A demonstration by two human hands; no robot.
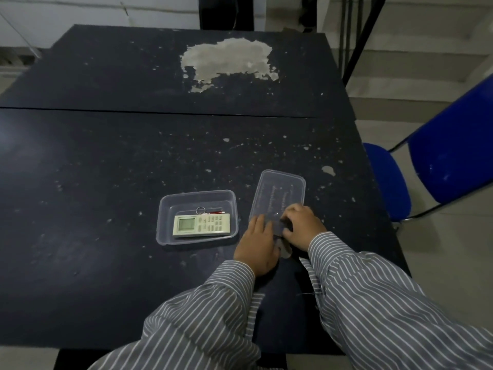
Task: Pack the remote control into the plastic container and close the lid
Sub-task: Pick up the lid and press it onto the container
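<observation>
On the worn black table [106,156], the remote control [201,225] lies inside the open plastic container [197,194] near the front edge. Both hands rest on the lid [280,193] beside it: left hand [257,249] flat with fingers spread, right hand [301,227] with fingers curled on it.

Both hands [257,247] [301,227] side by side, fingers curled.

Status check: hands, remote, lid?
Both hands, left and right, on lid. Remote inside container. Lid off, beside container. Nothing blocking.

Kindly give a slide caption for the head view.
Remote control in container; both hands on lid.
</observation>
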